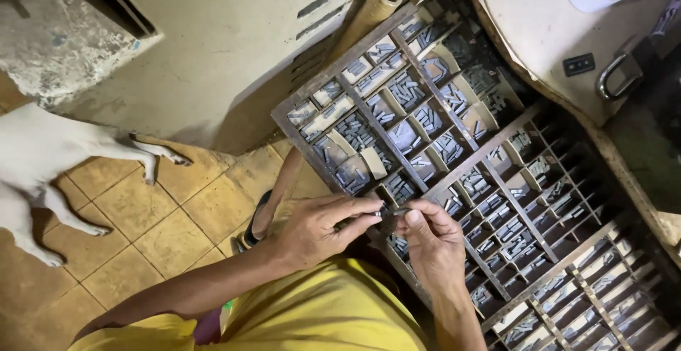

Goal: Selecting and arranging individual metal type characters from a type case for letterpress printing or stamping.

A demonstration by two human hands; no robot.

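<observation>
Both hands meet over the near edge of a wooden type case [454,173], a large tray split by thin slats into many small compartments, most holding little grey metal sorts. The left hand [316,229] comes in from the left with its fingers curled narrow, thumb and forefinger pinched on a small dark metal piece [388,212]. The right hand [434,243] rises from below, its thumb and first fingers closed on the other end of that piece, so the two hands touch it together just above the case's near-left rim. What exactly the piece is cannot be told; it is too small and partly hidden by fingertips.

The case lies tilted across the scene, running from far left to near right, and its near compartments are partly covered by the hands and by the yellow shirt [319,315] of the person. Some far compartments are lined with pale card. Beyond the case's far corner lies a cardboard tube [369,10]. At far right a worn tabletop [539,39] carries a padlock [617,75] and a small dark switch-like block [579,64]. To the left, on the tan tiled floor [142,216], stands a white dog [42,159], only its legs and flank in view. A sandalled foot [257,222] shows just left of the hands
</observation>
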